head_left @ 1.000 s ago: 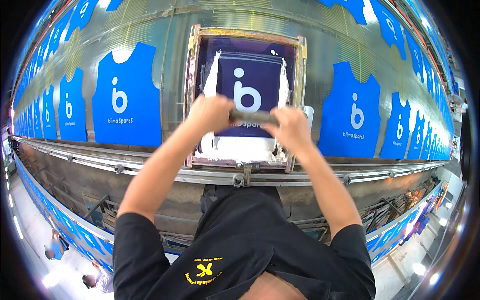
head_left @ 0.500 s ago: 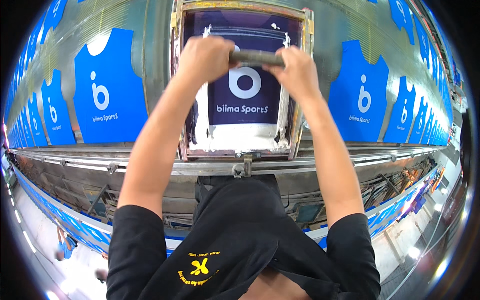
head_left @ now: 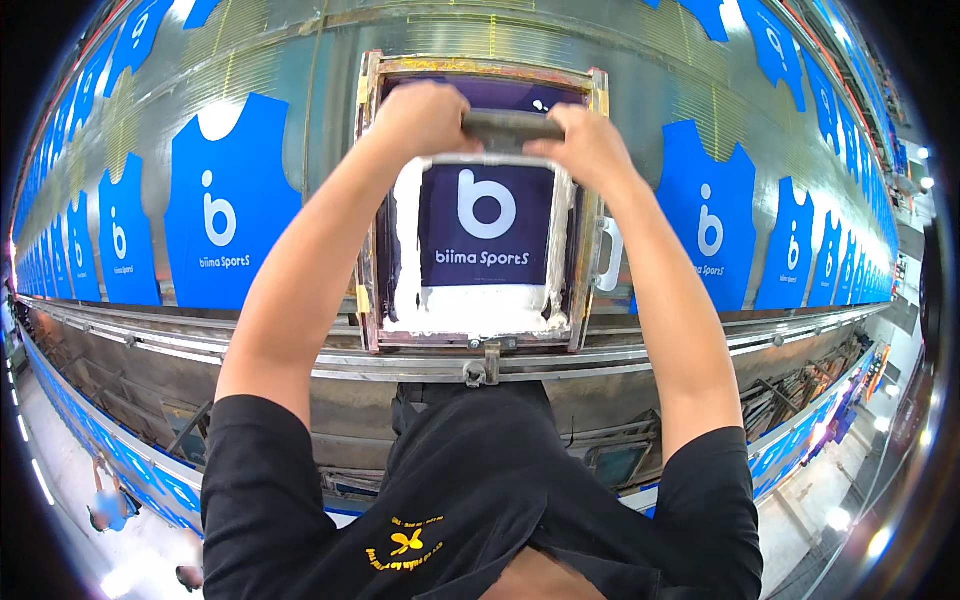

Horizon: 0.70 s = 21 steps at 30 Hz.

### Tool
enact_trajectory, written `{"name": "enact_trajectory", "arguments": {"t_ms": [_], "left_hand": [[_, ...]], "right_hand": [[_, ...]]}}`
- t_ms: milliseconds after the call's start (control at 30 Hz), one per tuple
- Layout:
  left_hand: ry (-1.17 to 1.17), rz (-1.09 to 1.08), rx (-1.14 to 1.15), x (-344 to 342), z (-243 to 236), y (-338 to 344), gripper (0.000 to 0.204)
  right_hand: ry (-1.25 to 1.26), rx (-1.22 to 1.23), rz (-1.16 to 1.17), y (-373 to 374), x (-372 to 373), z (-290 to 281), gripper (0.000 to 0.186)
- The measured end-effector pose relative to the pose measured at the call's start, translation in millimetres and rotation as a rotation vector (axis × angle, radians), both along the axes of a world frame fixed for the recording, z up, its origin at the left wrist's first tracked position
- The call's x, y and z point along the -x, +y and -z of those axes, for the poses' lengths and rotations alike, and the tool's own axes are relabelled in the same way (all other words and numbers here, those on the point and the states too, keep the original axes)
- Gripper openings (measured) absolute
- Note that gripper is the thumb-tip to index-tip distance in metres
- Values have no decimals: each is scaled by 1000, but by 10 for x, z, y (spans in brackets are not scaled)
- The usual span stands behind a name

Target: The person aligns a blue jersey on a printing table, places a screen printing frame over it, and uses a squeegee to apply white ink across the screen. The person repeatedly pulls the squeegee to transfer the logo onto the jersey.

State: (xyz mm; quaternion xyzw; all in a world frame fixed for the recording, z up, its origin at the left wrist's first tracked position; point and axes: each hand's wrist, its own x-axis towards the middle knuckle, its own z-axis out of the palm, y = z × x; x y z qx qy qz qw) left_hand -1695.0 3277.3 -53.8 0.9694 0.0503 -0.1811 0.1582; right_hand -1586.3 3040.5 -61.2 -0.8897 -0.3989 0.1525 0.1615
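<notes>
Both of my hands grip the handle of a squeegee (head_left: 512,126), which lies crosswise near the far end of a screen-printing frame (head_left: 370,290). My left hand (head_left: 422,118) wraps its left end, and my right hand (head_left: 592,145) wraps its right end. The squeegee's blade meets the dark mesh (head_left: 440,235), which bears a pale round logo with lettering. White ink (head_left: 470,307) lies in a thick band along the near end of the mesh and up both sides. The far part of the mesh is partly hidden by my hands.
Blue sleeveless shirt panels (head_left: 235,265) with white logos lie in rows on the long table on both sides. A metal rail (head_left: 420,368) with a clamp runs along the near edge. A white loop-shaped handle (head_left: 608,255) stands right of the frame. A person (head_left: 115,505) is at lower left.
The squeegee has moved away from me along the mesh, uncovering the top of the logo. The whole scene sits lower in the picture. Both hands keep their grip.
</notes>
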Motion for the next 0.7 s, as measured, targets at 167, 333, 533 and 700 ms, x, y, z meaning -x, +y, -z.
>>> {"name": "enact_trajectory", "arguments": {"t_ms": [167,333,533,700], "left_hand": [[-211,-75,-23,-68,216,1,43],[-267,-106,34,1157,357,-670,29],[-186,-96,128,2135,128,-1271,30],[-39,-41,151,1871,201,-1274,44]], "right_hand": [[-84,-140,90,114,-55,266,41],[-166,-289,-63,-636,1051,374,36],[-14,-213,-32,-1232,2041,152,37],[20,-175,-22,-1341,1842,234,45]]}}
